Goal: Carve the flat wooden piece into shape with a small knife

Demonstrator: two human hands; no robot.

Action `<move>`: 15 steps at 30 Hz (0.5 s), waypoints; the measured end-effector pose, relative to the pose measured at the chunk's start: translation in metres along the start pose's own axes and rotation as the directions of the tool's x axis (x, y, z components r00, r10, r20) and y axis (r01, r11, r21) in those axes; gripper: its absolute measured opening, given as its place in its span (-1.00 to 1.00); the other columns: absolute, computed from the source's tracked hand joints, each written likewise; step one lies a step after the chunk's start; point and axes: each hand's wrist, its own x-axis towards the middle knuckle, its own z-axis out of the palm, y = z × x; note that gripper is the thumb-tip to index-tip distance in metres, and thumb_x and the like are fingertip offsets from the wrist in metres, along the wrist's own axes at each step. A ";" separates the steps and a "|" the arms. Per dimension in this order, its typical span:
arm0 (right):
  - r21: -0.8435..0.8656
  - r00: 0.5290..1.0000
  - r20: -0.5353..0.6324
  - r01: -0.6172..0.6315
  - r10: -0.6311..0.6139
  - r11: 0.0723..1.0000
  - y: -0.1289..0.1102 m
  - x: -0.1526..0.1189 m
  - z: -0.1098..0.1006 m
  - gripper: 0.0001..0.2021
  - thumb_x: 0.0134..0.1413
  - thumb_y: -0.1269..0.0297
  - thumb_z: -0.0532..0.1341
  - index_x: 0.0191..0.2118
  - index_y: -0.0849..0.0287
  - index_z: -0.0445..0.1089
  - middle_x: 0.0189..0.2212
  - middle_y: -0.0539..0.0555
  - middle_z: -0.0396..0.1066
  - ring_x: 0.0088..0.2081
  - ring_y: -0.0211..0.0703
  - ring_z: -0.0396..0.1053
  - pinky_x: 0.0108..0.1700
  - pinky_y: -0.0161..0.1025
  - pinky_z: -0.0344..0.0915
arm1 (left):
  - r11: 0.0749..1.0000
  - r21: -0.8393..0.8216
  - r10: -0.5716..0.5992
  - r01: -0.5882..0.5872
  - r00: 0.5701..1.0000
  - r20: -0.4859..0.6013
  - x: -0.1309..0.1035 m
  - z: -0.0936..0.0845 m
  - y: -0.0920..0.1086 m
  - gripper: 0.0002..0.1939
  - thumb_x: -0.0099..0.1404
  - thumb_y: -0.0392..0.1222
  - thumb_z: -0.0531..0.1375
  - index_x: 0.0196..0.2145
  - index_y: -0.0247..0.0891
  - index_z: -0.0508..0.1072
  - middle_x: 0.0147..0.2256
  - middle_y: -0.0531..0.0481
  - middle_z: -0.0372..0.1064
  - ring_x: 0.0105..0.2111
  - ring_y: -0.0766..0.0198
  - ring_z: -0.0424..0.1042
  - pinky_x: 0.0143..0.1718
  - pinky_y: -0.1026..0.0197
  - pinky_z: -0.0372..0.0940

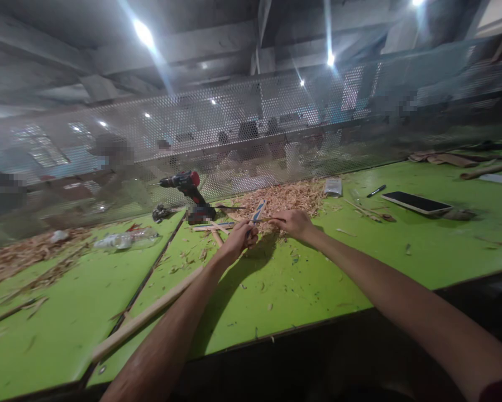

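My left hand (pixel 241 239) is closed around a narrow flat strip (pixel 258 210) with a blue and white pattern, which points up and away from me. Just to its right, my right hand (pixel 296 224) is closed on a thin brown stick-like piece (pixel 277 221), whose tip reaches toward the strip. Whether that piece is a tool handle or plain wood I cannot tell. Both hands hover over the near side of a pile of pale wood shavings (pixel 295 198). Another flat strip (pixel 213 226) lies on the green table left of my left hand.
A cordless drill (pixel 190 192) stands at the back left. A long wooden rod (pixel 150 315) and a clear plastic bottle (pixel 127 239) lie to the left. On the right are a phone (pixel 417 202), a pen (pixel 376 191) and a small packet (pixel 333 187). A perforated screen (pixel 234 134) borders the back.
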 end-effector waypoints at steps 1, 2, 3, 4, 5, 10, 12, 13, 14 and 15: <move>-0.005 1.000 0.001 -0.002 0.002 1.000 0.000 0.000 0.000 -0.60 0.66 -0.11 0.27 0.00 -0.12 0.88 -0.20 0.08 0.80 -0.24 0.00 0.62 -0.34 -0.21 0.21 | 1.000 0.003 -0.001 0.001 1.000 0.003 0.000 0.000 0.000 -0.62 0.30 -0.29 0.33 -0.24 -0.08 0.14 -0.47 0.25 0.23 -0.65 0.44 0.12 -0.59 0.35 -0.03; -0.012 1.000 -0.001 -0.004 0.004 1.000 0.000 0.000 -0.001 -0.61 0.66 -0.11 0.28 0.01 -0.13 0.88 -0.19 0.08 0.80 -0.24 0.00 0.62 -0.34 -0.21 0.21 | 1.000 0.005 -0.001 0.001 1.000 0.007 0.000 0.000 0.000 -0.62 0.30 -0.29 0.34 -0.24 -0.08 0.14 -0.47 0.24 0.23 -0.64 0.44 0.13 -0.59 0.35 -0.03; -0.019 1.000 -0.003 -0.005 0.005 1.000 0.001 0.000 -0.001 -0.61 0.65 -0.12 0.28 0.02 -0.15 0.88 -0.19 0.08 0.80 -0.23 0.00 0.63 -0.34 -0.21 0.21 | 1.000 0.006 -0.002 0.001 1.000 0.012 0.000 0.000 0.001 -0.63 0.30 -0.29 0.34 -0.24 -0.08 0.15 -0.47 0.24 0.23 -0.64 0.44 0.13 -0.58 0.35 -0.02; -0.025 1.000 -0.006 -0.006 0.006 1.000 0.001 0.000 -0.001 -0.61 0.65 -0.12 0.28 0.03 -0.15 0.88 -0.18 0.08 0.80 -0.23 0.01 0.63 -0.34 -0.21 0.21 | 1.000 0.007 -0.003 0.003 1.000 0.014 0.000 0.000 0.001 -0.63 0.30 -0.29 0.34 -0.24 -0.08 0.15 -0.47 0.23 0.23 -0.64 0.44 0.13 -0.58 0.35 -0.02; -0.027 1.000 -0.007 -0.005 0.005 1.000 0.001 0.001 -0.002 -0.61 0.65 -0.12 0.28 0.04 -0.15 0.88 -0.18 0.08 0.81 -0.23 0.01 0.63 -0.34 -0.21 0.22 | 1.000 0.007 -0.004 0.004 1.000 0.016 0.000 0.000 0.001 -0.64 0.31 -0.30 0.33 -0.24 -0.09 0.15 -0.47 0.23 0.23 -0.64 0.44 0.12 -0.58 0.35 -0.01; -0.007 1.000 0.015 -0.024 0.024 1.000 -0.001 0.002 -0.005 -0.62 0.63 -0.12 0.31 0.05 -0.13 0.88 -0.26 0.07 0.79 -0.30 -0.01 0.60 -0.35 -0.21 0.22 | 1.000 0.016 -0.008 0.008 1.000 0.009 -0.001 0.000 0.001 -0.66 0.35 -0.30 0.32 -0.24 -0.09 0.16 -0.48 0.23 0.22 -0.64 0.43 0.12 -0.58 0.35 -0.01; 0.022 0.998 0.045 -0.045 0.044 0.999 -0.002 0.002 -0.008 -0.60 0.65 -0.14 0.28 0.04 -0.12 0.88 -0.26 0.07 0.79 -0.33 -0.02 0.59 -0.35 -0.20 0.23 | 1.000 0.021 -0.003 0.003 1.000 0.016 -0.001 0.000 0.000 -0.65 0.35 -0.28 0.34 -0.23 -0.09 0.17 -0.46 0.23 0.22 -0.63 0.43 0.12 -0.58 0.35 0.01; 0.037 0.997 0.061 -0.058 0.056 0.998 -0.003 0.002 -0.010 -0.56 0.68 -0.16 0.25 0.03 -0.12 0.88 -0.24 0.07 0.79 -0.33 -0.03 0.59 -0.35 -0.19 0.24 | 1.000 0.024 0.000 0.000 1.000 0.023 -0.001 0.000 0.000 -0.65 0.36 -0.28 0.34 -0.23 -0.09 0.17 -0.45 0.23 0.22 -0.63 0.43 0.13 -0.58 0.35 0.02; 0.046 0.995 0.070 -0.072 0.069 0.996 -0.003 0.002 -0.012 -0.51 0.70 -0.19 0.20 0.02 -0.12 0.88 -0.22 0.08 0.80 -0.33 -0.02 0.59 -0.34 -0.18 0.25 | 1.000 0.028 0.002 -0.003 1.000 0.029 -0.001 0.000 0.000 -0.65 0.36 -0.28 0.35 -0.22 -0.09 0.18 -0.44 0.23 0.22 -0.63 0.43 0.13 -0.58 0.35 0.03; 0.048 0.994 0.070 -0.084 0.081 0.995 -0.003 0.002 -0.014 -0.46 0.72 -0.22 0.16 0.00 -0.10 0.88 -0.19 0.10 0.81 -0.31 -0.01 0.59 -0.32 -0.17 0.26 | 0.999 0.033 0.003 -0.004 0.999 0.034 -0.001 -0.001 0.000 -0.66 0.36 -0.28 0.35 -0.22 -0.09 0.19 -0.44 0.23 0.22 -0.62 0.43 0.14 -0.58 0.34 0.04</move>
